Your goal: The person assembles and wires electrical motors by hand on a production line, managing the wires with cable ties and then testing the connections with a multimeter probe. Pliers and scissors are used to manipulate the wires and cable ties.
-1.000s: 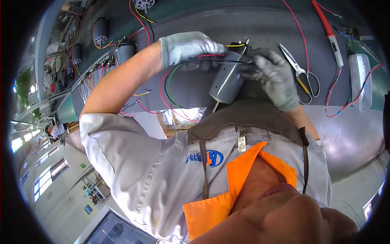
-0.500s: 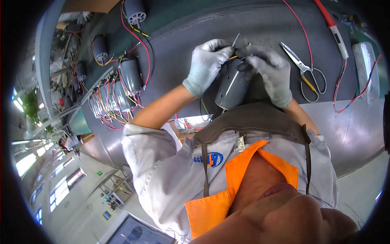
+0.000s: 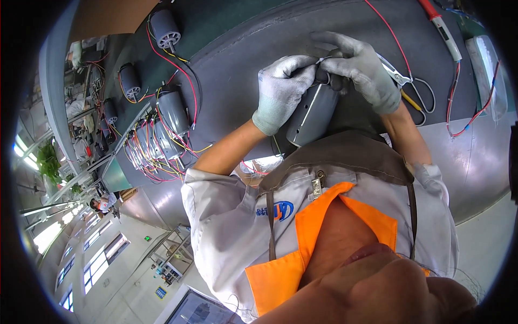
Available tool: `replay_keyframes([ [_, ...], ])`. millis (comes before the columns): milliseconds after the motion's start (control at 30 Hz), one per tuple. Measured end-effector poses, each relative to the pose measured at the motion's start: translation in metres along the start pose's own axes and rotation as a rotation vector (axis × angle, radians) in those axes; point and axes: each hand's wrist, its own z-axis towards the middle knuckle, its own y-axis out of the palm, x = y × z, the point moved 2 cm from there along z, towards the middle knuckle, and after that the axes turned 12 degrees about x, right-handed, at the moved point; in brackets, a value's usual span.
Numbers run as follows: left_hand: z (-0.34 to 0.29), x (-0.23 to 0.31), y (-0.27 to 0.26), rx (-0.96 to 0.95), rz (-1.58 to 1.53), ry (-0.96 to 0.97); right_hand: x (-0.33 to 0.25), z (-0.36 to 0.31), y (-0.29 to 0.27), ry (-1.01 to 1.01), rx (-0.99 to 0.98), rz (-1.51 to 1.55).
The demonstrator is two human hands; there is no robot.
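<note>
A grey cylindrical motor [image 3: 313, 116] lies tilted on the dark work mat, close against my apron. Both hands wear pale gloves with darkened fingertips and meet at the motor's far end. My left hand [image 3: 283, 89] is closed there, thumb against fingers; what it pinches is hidden. Thumb and forefinger of my right hand [image 3: 364, 70] pinch at a thin pale strip [image 3: 322, 59], which looks like a cable tie, while an upper finger stretches out. The motor's leads are mostly covered by the gloves.
Scissors [image 3: 402, 80] lie right of my right hand, beside a red-and-white pen-shaped tool [image 3: 447, 35] with a wire. A clear plastic container [image 3: 488, 75] sits at the far right. More grey motors [image 3: 172, 102] with coloured leads stand in a row at left.
My right hand has risen and turned, lifting its upper fingers away. The pale strip that stood up between the hands now shows only a short tip. The whole view has shifted slightly.
</note>
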Motion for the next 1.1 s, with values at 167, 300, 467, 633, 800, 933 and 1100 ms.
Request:
replay_keyframes([
  [167, 0.0, 0.004, 0.012, 0.027, 0.035, 0.106, -0.005, 0.006, -0.008, 0.134, -0.123, -0.066],
  [300, -0.01, 0.01, 0.012, 0.09, 0.031, 0.081, 0.003, -0.004, 0.0, -0.449, 0.254, -0.573],
  [467, -0.021, 0.001, 0.01, 0.21, -0.031, -0.105, 0.013, 0.003, -0.024, -0.554, 0.319, -0.65],
  [633, -0.023, 0.002, 0.012, 0.21, 0.06, 0.129, 0.021, 0.045, -0.044, -0.66, 0.429, -0.887],
  [800, -0.022, 0.0, 0.018, 0.15, 0.215, 0.415, 0.023, 0.05, -0.04, -0.499, 0.391, -0.481],
  [933, -0.013, 0.011, 0.026, -0.051, 0.24, 0.537, 0.03, 0.034, -0.036, -0.058, 0.041, 0.589],
  [1100, 0.001, 0.02, 0.031, -0.393, 0.561, 0.926, 0.016, -0.034, -0.043, 0.051, 0.09, 0.161],
])
